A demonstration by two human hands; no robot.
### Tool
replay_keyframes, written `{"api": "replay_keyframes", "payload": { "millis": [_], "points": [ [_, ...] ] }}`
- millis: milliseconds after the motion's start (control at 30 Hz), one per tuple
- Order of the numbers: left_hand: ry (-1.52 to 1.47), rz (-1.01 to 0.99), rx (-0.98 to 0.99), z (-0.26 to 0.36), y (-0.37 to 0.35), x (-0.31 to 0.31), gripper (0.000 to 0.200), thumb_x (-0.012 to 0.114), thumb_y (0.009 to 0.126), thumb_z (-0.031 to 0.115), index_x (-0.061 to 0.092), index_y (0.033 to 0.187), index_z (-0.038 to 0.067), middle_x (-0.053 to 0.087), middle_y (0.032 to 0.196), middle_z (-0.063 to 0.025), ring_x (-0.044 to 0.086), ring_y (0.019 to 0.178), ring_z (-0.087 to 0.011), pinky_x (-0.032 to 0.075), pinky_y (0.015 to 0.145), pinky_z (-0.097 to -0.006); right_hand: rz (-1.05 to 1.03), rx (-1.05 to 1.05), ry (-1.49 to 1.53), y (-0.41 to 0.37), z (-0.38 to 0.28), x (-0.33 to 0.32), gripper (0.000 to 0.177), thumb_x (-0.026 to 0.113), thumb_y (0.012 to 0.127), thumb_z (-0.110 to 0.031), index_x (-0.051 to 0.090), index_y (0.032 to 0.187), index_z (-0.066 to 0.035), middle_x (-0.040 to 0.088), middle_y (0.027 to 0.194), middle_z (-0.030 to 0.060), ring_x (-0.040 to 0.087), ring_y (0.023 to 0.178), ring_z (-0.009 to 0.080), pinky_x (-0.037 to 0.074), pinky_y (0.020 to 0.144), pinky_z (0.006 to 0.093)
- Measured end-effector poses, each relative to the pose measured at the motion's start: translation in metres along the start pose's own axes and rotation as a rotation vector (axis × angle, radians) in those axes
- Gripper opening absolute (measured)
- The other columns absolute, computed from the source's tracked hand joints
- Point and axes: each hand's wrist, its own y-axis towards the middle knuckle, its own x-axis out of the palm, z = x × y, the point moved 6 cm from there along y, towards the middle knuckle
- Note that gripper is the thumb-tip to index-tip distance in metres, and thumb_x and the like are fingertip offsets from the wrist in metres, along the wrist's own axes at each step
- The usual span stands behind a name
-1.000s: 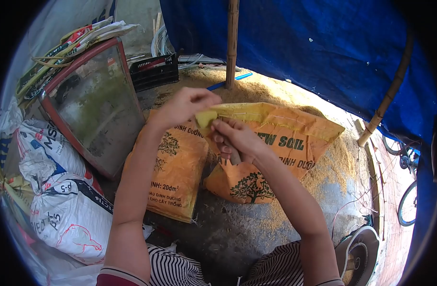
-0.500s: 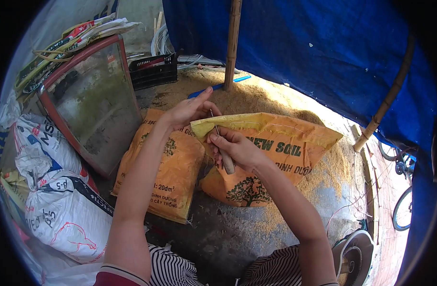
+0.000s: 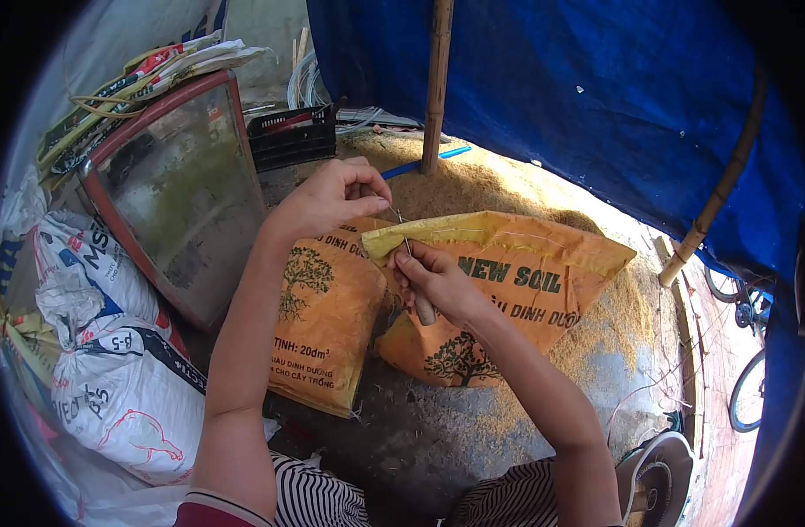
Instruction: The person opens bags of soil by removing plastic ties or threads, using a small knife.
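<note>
An orange sack (image 3: 517,294) printed NEW SOIL leans in front of me, its yellow top edge folded over and crossed by a line of pale stitches. My right hand (image 3: 436,279) is closed around the wooden handle of an awl (image 3: 424,309) at the sack's left corner; the metal shaft pokes up past the folded edge. Just above that corner, my left hand (image 3: 337,198) pinches a thin thread (image 3: 393,208) that runs to the awl's tip. Left of this sack, a second orange sack (image 3: 319,329) lies on the floor, partly behind my left forearm.
White printed sacks (image 3: 126,395) and a red-framed glass panel (image 3: 174,193) stand at left. A black crate (image 3: 293,140), a bamboo pole (image 3: 438,79) and a grainy, straw-coloured heap (image 3: 499,184) are behind. A blue tarp (image 3: 596,105) hangs over them; a bucket (image 3: 662,479) is at lower right.
My left hand has turned from fingers spread beside the awl to a pinch on the thread, slightly up and left of the sack's corner. My right hand keeps hold of the awl.
</note>
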Motion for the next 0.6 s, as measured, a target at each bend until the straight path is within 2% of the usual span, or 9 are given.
{"api": "replay_keyframes", "payload": {
  "millis": [67,133,200,267,367,433,467,533,600],
  "points": [
    [0.044,0.007,0.003,0.006,0.001,0.003,0.015,0.069,0.080,0.015,0.067,0.086,0.001,0.052,0.077,-0.0021,0.050,0.069,-0.0115,0.042,0.063,-0.0279,-0.032,0.013,0.040,-0.001,0.001,0.000,0.023,0.045,0.099,-0.027,0.055,0.094,-0.006,0.049,0.070,-0.0015,0.049,0.058,0.0064,0.046,0.054,0.0217],
    [0.034,-0.010,0.018,0.010,0.003,0.009,0.014,0.068,0.081,0.011,0.066,0.088,-0.001,0.048,0.081,0.0002,0.047,0.071,-0.0076,0.039,0.063,-0.0235,-0.027,0.024,0.003,-0.002,0.001,-0.001,0.023,0.045,0.099,-0.026,0.055,0.094,-0.006,0.048,0.070,-0.0016,0.049,0.058,0.0061,0.046,0.054,0.0217],
    [0.045,0.001,0.001,0.012,0.007,0.013,0.014,0.068,0.081,0.011,0.066,0.088,-0.001,0.048,0.080,0.0005,0.047,0.071,-0.0075,0.039,0.063,-0.0233,-0.025,0.034,-0.037,-0.002,0.002,-0.002,0.023,0.045,0.099,-0.026,0.055,0.094,-0.006,0.048,0.069,-0.0016,0.049,0.058,0.0059,0.046,0.054,0.0218],
    [0.056,0.011,-0.014,0.008,0.009,0.015,0.015,0.068,0.081,0.011,0.066,0.088,-0.001,0.048,0.080,0.0007,0.047,0.070,-0.0073,0.039,0.063,-0.0231,-0.008,-0.004,-0.079,-0.003,-0.001,-0.002,0.020,0.043,0.099,-0.021,0.054,0.094,-0.005,0.045,0.063,-0.0017,0.046,0.050,0.0069,0.041,0.048,0.0215],
    [0.012,0.037,0.006,-0.015,0.015,0.021,0.016,0.069,0.081,0.012,0.066,0.088,-0.001,0.051,0.079,0.0013,0.049,0.069,-0.0065,0.040,0.062,-0.0221,0.023,-0.042,-0.157,-0.004,-0.004,-0.005,0.020,0.044,0.098,-0.021,0.054,0.094,-0.004,0.046,0.062,-0.0016,0.045,0.049,0.0066,0.041,0.048,0.0216],
    [-0.248,-0.005,-0.038,-0.027,0.014,0.026,0.015,0.069,0.082,0.014,0.067,0.088,0.001,0.056,0.080,0.0020,0.051,0.069,-0.0054,0.040,0.061,-0.0209,0.020,-0.042,-0.203,-0.005,-0.004,-0.009,0.021,0.045,0.098,-0.022,0.054,0.094,-0.004,0.047,0.065,-0.0023,0.046,0.053,0.0054,0.042,0.051,0.0208],
    [-0.249,-0.007,-0.037,-0.033,0.013,0.025,0.015,0.069,0.082,0.014,0.067,0.088,0.001,0.056,0.080,0.0020,0.051,0.069,-0.0054,0.040,0.061,-0.0209,0.016,-0.042,-0.248,-0.005,-0.004,-0.010,0.021,0.045,0.099,-0.023,0.055,0.094,-0.005,0.048,0.067,-0.0030,0.046,0.057,0.0042,0.042,0.053,0.0199],
    [-0.253,-0.024,-0.305,-0.043,0.006,0.022,0.015,0.068,0.083,0.017,0.066,0.090,0.004,0.058,0.081,0.0026,0.051,0.070,-0.0037,0.040,0.060,-0.0200,0.045,-0.071,-0.290,-0.006,-0.007,-0.012,0.022,0.045,0.099,-0.023,0.055,0.094,-0.005,0.048,0.067,-0.0031,0.046,0.057,0.0041,0.042,0.053,0.0201],
    [-0.334,0.004,-0.293,-0.048,0.003,0.017,0.016,0.068,0.084,0.018,0.064,0.091,0.005,0.057,0.080,0.0034,0.050,0.069,-0.0032,0.040,0.059,-0.0200,0.072,-0.102,-0.330,-0.007,-0.011,-0.012,0.022,0.045,0.099,-0.023,0.055,0.094,-0.004,0.048,0.067,-0.0033,0.045,0.056,0.0041,0.042,0.053,0.0203]
  ]
}}
